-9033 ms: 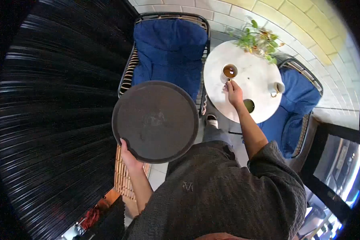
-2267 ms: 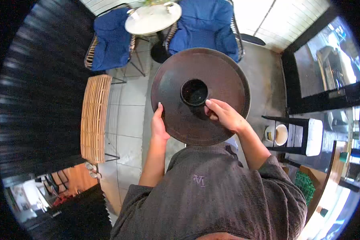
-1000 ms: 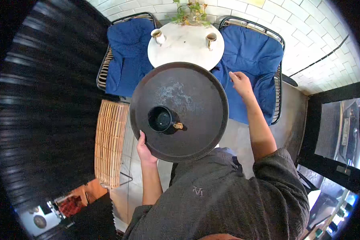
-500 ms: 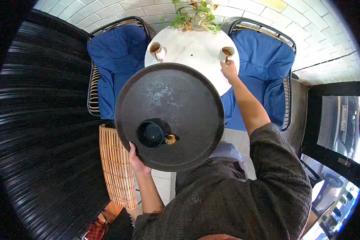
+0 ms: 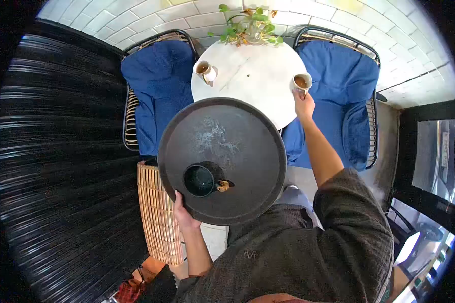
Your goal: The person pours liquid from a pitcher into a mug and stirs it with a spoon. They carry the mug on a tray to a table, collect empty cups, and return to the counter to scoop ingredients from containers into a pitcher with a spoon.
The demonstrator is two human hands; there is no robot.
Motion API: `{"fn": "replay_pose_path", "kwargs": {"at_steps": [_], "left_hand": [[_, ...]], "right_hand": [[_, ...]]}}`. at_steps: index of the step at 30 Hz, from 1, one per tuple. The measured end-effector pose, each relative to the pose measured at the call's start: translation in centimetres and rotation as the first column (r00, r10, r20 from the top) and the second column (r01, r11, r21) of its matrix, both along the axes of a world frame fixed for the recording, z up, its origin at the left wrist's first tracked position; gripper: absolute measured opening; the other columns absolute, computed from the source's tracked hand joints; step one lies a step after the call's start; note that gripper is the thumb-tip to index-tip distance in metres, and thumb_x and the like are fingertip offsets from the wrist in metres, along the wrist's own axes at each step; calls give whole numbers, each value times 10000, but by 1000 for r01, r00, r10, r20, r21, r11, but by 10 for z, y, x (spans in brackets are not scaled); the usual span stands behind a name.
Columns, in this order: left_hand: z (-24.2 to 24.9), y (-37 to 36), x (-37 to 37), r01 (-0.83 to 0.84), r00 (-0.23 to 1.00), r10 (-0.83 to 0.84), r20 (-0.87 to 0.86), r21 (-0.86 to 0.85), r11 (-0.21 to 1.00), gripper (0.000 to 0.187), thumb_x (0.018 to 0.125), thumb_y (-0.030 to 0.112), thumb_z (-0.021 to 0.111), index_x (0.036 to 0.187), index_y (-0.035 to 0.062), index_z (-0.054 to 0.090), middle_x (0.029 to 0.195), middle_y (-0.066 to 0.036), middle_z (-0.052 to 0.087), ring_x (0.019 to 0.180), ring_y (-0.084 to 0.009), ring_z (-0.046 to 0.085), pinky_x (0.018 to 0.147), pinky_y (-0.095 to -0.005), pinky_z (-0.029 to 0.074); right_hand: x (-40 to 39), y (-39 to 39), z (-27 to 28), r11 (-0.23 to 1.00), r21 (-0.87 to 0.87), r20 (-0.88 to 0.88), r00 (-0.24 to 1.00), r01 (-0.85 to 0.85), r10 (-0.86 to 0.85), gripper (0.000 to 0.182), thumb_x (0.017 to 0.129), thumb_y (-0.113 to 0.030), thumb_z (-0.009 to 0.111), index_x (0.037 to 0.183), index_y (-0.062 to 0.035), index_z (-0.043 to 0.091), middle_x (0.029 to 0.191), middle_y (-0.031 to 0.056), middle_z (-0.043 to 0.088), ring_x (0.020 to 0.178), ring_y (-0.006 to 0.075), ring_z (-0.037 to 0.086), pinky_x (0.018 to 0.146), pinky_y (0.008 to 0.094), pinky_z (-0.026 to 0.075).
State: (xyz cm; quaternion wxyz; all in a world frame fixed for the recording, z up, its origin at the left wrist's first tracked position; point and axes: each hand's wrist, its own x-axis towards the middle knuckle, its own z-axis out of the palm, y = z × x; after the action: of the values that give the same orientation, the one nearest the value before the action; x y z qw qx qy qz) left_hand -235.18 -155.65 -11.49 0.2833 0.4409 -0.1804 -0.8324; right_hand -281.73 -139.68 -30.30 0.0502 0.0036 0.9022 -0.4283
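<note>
My left hand (image 5: 185,214) grips the near-left rim of a round dark serving tray (image 5: 253,146), thumb on top and the other fingers hidden beneath. Toward the tray's near left stands a dark mug (image 5: 199,180), with a small tan-and-black item (image 5: 225,186) by its handle side. My right hand (image 5: 304,105) is closed on the handle of a white mug (image 5: 302,83) holding brown liquid, at the right edge of the round white table (image 5: 253,65). Another white mug (image 5: 206,71) with brown liquid stands at the table's left side.
Leafy plants in a glass vase (image 5: 254,33) stand at the table's back, against the tiled wall. Blue-cushioned chairs flank the table, one at left (image 5: 159,70) and one at right (image 5: 333,76). A woven rattan panel (image 5: 159,214) is below the tray's left side.
My right hand has taken the right mug by its handle and shifted it right, to the table's edge. The tray has moved slightly right and down in view.
</note>
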Motion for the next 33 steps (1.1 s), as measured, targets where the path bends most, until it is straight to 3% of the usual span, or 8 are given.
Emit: {"fn": "replay_pose_path", "kwargs": {"at_steps": [4,6,10,13,17,18,25,33], "left_hand": [[13,47,-2,26,999,-28,-25,-50,998,471,984,342,462,1346,42,462,1342,-123,520,1198,-309,512,1013,-469,408],[10,76,5,74,996,-76,-43,-38,996,468,987,343,454,1345,42,464,1343,-121,520,1205,-307,507,1020,-469,401],[18,146,13,130,982,-140,-125,-87,988,466,989,336,446,1349,41,461,1346,-122,517,1210,-309,503,1030,-471,390],[28,204,17,179,970,-197,-143,-127,976,462,993,335,432,1347,41,464,1340,-118,524,1208,-306,505,1036,-469,383],[37,264,25,237,958,-254,-131,-137,962,453,996,334,414,1342,48,471,1343,-108,526,1207,-301,508,1037,-463,379],[39,278,29,245,958,-260,-118,-123,962,450,996,332,411,1341,51,474,1344,-102,527,1207,-298,509,1036,-460,379],[50,354,57,398,879,-427,-212,-165,902,443,971,344,469,1311,63,508,1313,-105,550,1173,-313,529,1014,-487,394],[41,451,120,574,789,-590,-170,-138,807,431,978,335,461,1298,51,509,1279,-95,572,1154,-298,539,1004,-456,399]], "right_hand": [[54,73,64,995,-87,-69,996,-58,52,399,839,-395,670,861,0,621,732,188,632,676,333,619,679,405,483],[86,115,100,985,-153,-137,989,-80,59,430,842,-320,701,698,10,466,581,65,449,569,141,397,558,330,408],[124,216,114,989,-106,-148,985,-104,88,380,846,-292,702,714,4,503,558,59,381,544,126,350,509,332,371],[155,304,141,984,-74,-117,981,-165,156,324,857,-261,683,736,-4,527,575,119,468,508,233,427,527,365,396],[206,414,176,985,-105,-109,986,-136,125,214,863,-223,672,832,-27,592,600,122,477,517,203,438,532,347,405],[220,441,187,991,-49,-99,988,-126,121,184,868,-208,659,863,-33,604,616,138,506,523,253,473,543,361,419],[336,601,188,992,58,-217,971,116,-100,201,902,-211,617,869,-17,576,622,170,513,537,303,505,547,383,425],[490,713,197,911,83,-106,913,403,-394,333,920,-284,589,796,13,506,608,190,472,534,314,443,553,393,417]]}}
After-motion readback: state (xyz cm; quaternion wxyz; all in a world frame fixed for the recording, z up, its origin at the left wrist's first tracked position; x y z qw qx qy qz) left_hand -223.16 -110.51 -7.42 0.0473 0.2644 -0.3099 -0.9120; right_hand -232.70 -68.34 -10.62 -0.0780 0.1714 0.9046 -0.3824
